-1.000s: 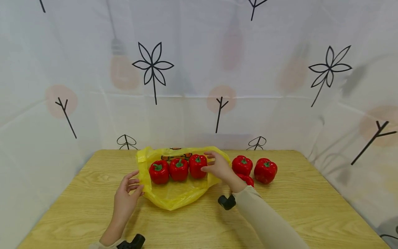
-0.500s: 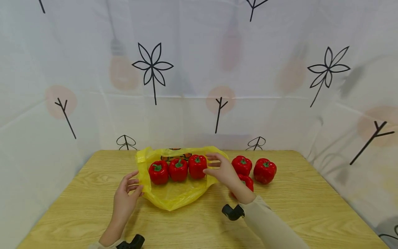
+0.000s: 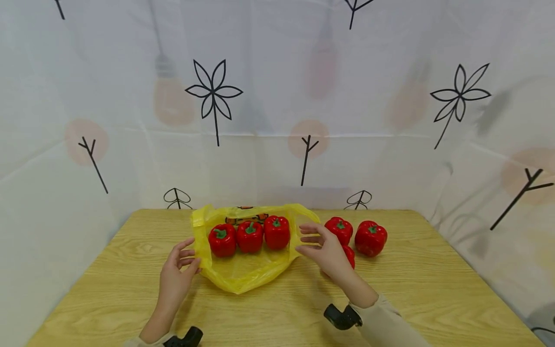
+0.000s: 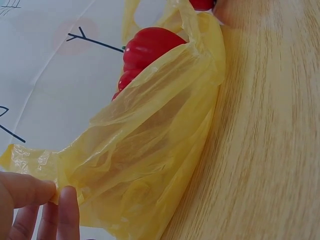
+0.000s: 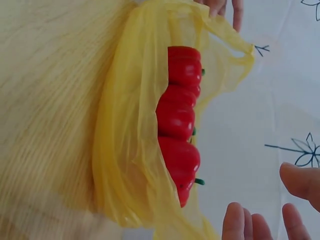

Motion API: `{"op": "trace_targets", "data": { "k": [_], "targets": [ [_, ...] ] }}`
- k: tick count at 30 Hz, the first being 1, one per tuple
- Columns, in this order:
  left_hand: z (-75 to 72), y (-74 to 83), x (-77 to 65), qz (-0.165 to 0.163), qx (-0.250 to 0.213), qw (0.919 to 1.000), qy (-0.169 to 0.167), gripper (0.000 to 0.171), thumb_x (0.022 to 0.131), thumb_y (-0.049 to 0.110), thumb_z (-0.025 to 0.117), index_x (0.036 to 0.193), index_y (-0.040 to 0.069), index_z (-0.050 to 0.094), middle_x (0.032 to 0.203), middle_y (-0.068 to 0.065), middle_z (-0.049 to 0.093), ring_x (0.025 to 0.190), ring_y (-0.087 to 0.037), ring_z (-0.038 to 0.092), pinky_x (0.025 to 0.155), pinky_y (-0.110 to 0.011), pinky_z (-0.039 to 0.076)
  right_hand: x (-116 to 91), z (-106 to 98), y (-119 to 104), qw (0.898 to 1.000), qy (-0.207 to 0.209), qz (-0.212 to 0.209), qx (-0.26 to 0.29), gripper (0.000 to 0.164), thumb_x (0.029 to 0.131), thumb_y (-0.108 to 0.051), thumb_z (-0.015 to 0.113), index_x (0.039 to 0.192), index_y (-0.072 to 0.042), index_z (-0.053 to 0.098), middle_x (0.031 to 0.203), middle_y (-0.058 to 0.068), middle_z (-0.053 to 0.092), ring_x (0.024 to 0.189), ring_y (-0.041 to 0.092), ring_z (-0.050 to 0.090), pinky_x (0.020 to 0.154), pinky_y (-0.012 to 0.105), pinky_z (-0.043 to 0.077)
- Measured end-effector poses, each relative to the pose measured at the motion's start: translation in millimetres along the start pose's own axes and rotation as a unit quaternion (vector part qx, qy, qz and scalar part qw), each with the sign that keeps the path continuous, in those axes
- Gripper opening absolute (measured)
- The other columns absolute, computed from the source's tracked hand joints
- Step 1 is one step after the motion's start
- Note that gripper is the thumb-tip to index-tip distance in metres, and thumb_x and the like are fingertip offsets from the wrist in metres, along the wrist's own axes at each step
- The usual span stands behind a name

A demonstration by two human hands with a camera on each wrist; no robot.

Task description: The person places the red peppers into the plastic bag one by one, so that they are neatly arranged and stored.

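Observation:
A yellow plastic bag [image 3: 237, 283] lies on the table with its mouth spread open. Three red bell peppers with green stems stand in a row inside: left pepper [image 3: 223, 242], middle pepper [image 3: 250, 238], right pepper [image 3: 276, 233]. My left hand [image 3: 175, 277] pinches the bag's left edge between thumb and fingers, plainly seen in the left wrist view. At the bag's right side is my right hand [image 3: 324, 250], fingers spread and holding nothing. Beside and partly behind it, a red pepper [image 3: 349, 255] is mostly hidden. In the right wrist view, the bag's near wall covers part of the row.
Two more red peppers stand to the right of the bag, a back pepper [image 3: 339, 229] and an outer pepper [image 3: 370, 239]. All rest on a wooden table [image 3: 260, 320]. A printed white cloth [image 3: 269, 96] hangs behind the table's far edge.
My right hand has let go of the right pepper in the bag and drawn back to the right and toward me. The left hand keeps its place on the bag.

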State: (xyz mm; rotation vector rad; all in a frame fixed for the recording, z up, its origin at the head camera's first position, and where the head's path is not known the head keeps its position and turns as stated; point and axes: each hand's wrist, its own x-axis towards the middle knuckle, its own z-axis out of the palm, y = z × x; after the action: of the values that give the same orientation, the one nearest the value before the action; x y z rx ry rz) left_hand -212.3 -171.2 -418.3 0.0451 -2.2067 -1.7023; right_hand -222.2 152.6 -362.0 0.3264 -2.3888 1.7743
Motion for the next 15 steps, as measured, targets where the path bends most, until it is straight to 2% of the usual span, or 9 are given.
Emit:
{"op": "trace_targets", "data": {
  "k": [6,9,15],
  "targets": [
    [-0.4,1.1,-0.3,-0.011,0.0,0.9999,-0.003,0.047,0.088,-0.004,0.06,0.131,0.014,0.049,0.11,-0.014,0.05,0.091,-0.021,0.055,0.07,-0.03,0.056,-12.4,-6.7,1.8,1.0,0.009,-0.015,0.005,0.04,0.079,0.001,0.071,0.117,-0.004,0.058,0.116,0.012,0.057,0.102,0.029,0.058,0.083,0.03,0.052],
    [-0.7,1.4,-0.4,-0.011,0.0,0.9999,-0.004,0.047,0.088,-0.004,0.059,0.131,0.014,0.048,0.11,-0.014,0.05,0.091,-0.021,0.055,0.069,-0.028,0.056,-18.2,-9.7,2.4,0.999,0.015,-0.028,0.017,0.04,0.08,0.001,0.071,0.117,-0.001,0.057,0.117,0.015,0.057,0.102,0.03,0.057,0.083,0.028,0.052],
    [-0.8,-1.8,-0.1,0.012,-0.006,0.9999,0.0,0.048,0.087,-0.007,0.06,0.129,0.011,0.05,0.107,-0.014,0.052,0.086,-0.016,0.056,0.068,-0.029,0.056,-28.6,-15.7,2.4,0.999,0.025,-0.028,0.026,0.039,0.08,0.001,0.071,0.116,0.004,0.055,0.117,0.021,0.055,0.101,0.032,0.057,0.081,0.021,0.051]
  ]
}}
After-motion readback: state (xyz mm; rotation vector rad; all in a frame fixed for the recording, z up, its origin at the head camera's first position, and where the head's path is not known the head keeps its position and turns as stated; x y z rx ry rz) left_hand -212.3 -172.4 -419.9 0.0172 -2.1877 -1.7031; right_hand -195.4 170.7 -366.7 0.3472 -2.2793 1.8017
